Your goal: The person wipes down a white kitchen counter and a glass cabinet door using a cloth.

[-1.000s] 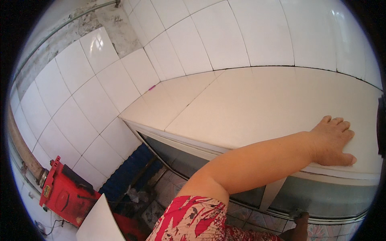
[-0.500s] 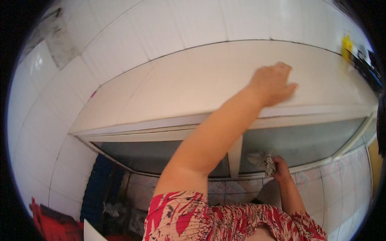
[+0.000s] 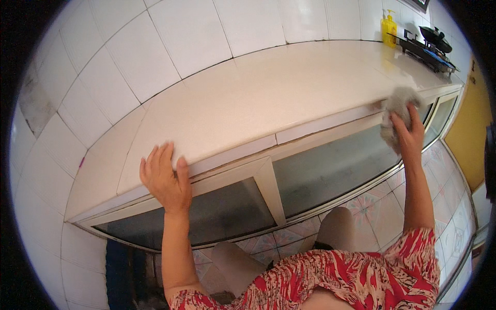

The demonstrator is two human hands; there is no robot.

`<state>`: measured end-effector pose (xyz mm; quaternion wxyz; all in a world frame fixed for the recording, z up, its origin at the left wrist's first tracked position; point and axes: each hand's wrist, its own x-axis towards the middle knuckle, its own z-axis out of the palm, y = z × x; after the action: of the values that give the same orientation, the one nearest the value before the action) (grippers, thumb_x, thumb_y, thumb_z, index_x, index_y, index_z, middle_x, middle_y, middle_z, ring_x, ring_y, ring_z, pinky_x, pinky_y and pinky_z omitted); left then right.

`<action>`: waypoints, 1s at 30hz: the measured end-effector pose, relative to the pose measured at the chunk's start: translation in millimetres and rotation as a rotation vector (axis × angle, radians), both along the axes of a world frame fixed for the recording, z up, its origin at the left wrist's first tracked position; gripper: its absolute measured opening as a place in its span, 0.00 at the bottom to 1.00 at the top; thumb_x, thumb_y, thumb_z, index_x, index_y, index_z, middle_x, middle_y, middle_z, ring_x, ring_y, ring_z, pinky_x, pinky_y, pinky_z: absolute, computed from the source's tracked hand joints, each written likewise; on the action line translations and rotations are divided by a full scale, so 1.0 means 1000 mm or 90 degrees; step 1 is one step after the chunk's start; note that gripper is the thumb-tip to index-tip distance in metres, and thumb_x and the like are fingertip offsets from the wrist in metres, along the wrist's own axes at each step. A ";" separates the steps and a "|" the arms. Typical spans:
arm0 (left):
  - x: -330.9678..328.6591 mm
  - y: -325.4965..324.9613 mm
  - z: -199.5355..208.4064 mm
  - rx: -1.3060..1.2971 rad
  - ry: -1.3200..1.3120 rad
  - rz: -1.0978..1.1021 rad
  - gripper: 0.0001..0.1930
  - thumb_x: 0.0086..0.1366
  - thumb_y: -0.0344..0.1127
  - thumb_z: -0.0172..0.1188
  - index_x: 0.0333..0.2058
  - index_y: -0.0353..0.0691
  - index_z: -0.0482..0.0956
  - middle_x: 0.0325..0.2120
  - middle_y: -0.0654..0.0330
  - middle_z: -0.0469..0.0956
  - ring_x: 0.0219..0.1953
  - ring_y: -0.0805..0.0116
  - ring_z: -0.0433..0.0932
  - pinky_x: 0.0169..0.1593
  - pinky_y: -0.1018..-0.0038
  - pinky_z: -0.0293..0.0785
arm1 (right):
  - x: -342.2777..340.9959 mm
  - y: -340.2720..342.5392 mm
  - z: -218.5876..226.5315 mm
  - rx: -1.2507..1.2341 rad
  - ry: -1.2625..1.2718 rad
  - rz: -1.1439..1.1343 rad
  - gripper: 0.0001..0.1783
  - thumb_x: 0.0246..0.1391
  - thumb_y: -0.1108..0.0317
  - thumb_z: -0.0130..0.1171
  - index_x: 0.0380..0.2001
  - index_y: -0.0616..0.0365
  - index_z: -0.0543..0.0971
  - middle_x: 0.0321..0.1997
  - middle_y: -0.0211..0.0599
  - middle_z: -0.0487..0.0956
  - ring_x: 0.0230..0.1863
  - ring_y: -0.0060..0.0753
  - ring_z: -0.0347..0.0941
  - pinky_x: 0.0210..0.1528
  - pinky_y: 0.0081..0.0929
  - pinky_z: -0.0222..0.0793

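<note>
My left hand (image 3: 168, 178) rests on the front edge of the long cream countertop (image 3: 258, 98), its fingers spread on the top and nothing held. In my right hand (image 3: 409, 135) is a crumpled grey cloth (image 3: 402, 103), bunched against the counter's front edge farther to the right. The cloth is slightly blurred and hides the edge behind it. Under the countertop run glass-fronted cabinet panels (image 3: 330, 165) in pale frames.
At the far right end of the counter stand a yellow pump bottle (image 3: 388, 28) and a black gas stove (image 3: 426, 54) with a dark lidded pan (image 3: 435, 39). White tiled wall (image 3: 191, 31) closes the back and left. Patterned floor tiles (image 3: 377, 212) lie below.
My left hand has come back from far across the countertop to its front edge at the left. My right hand has lifted the cloth from the cabinet glass to the counter edge.
</note>
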<state>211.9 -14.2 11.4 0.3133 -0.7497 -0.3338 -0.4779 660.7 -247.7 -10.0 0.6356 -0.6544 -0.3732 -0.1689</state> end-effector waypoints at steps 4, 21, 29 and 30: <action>0.011 -0.006 -0.008 -0.021 -0.073 -0.048 0.18 0.70 0.46 0.47 0.46 0.42 0.80 0.45 0.57 0.80 0.50 0.59 0.74 0.58 0.61 0.58 | 0.015 0.060 0.027 -0.074 -0.363 -0.269 0.19 0.44 0.66 0.59 0.43 0.51 0.80 0.36 0.46 0.74 0.42 0.48 0.72 0.45 0.40 0.67; 0.014 -0.004 -0.010 -0.028 -0.037 -0.055 0.16 0.71 0.42 0.49 0.48 0.40 0.79 0.47 0.58 0.79 0.49 0.59 0.73 0.56 0.64 0.60 | -0.223 0.163 0.069 -0.155 -0.551 0.309 0.11 0.44 0.66 0.60 0.32 0.54 0.81 0.39 0.41 0.74 0.38 0.46 0.74 0.43 0.44 0.69; 0.004 -0.007 -0.011 -0.025 -0.047 -0.051 0.17 0.72 0.42 0.46 0.48 0.40 0.79 0.46 0.55 0.79 0.49 0.58 0.74 0.56 0.62 0.61 | -0.106 0.115 0.063 -0.141 -0.552 0.280 0.12 0.42 0.67 0.64 0.35 0.50 0.81 0.46 0.36 0.78 0.45 0.45 0.76 0.47 0.40 0.72; 0.003 -0.007 -0.013 -0.031 -0.051 -0.039 0.17 0.72 0.42 0.46 0.48 0.40 0.79 0.46 0.55 0.79 0.49 0.58 0.74 0.56 0.62 0.61 | -0.082 0.106 0.064 -0.195 -0.487 0.266 0.14 0.42 0.69 0.62 0.37 0.52 0.82 0.48 0.39 0.78 0.45 0.44 0.76 0.48 0.39 0.72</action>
<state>214.9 -20.9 -1.2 0.2666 -0.7470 -0.3348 -0.5088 578.8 -141.7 53.9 0.3684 -0.5422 -0.7257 -0.2090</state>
